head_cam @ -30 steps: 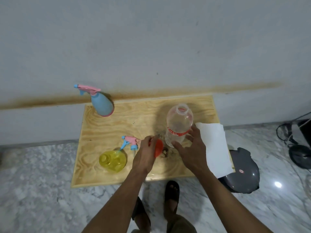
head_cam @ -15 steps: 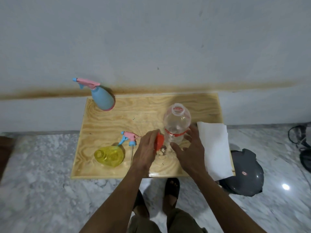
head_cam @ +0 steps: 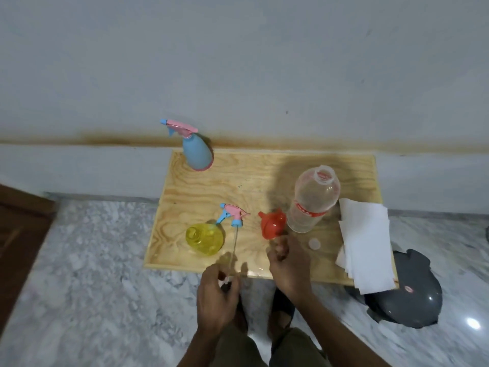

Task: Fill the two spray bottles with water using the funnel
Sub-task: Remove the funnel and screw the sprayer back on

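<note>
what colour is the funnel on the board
Red-orange; the funnel shows clearly in the head view, beside the clear bottle.

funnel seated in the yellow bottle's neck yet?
No: the red funnel lies on the board beside the clear bottle, apart from the open yellow bottle.

Red funnel point(head_cam: 272, 225) lies on the wooden board point(head_cam: 264, 176) between open yellow bottle point(head_cam: 204, 238) and clear bottle point(head_cam: 312, 199)

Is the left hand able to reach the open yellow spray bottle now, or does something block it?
Probably yes. The left hand is at the near edge of the wooden board, and the open yellow plastic spray bottle stands just beyond it. Only the thin dip tube lies beside that path.
</note>
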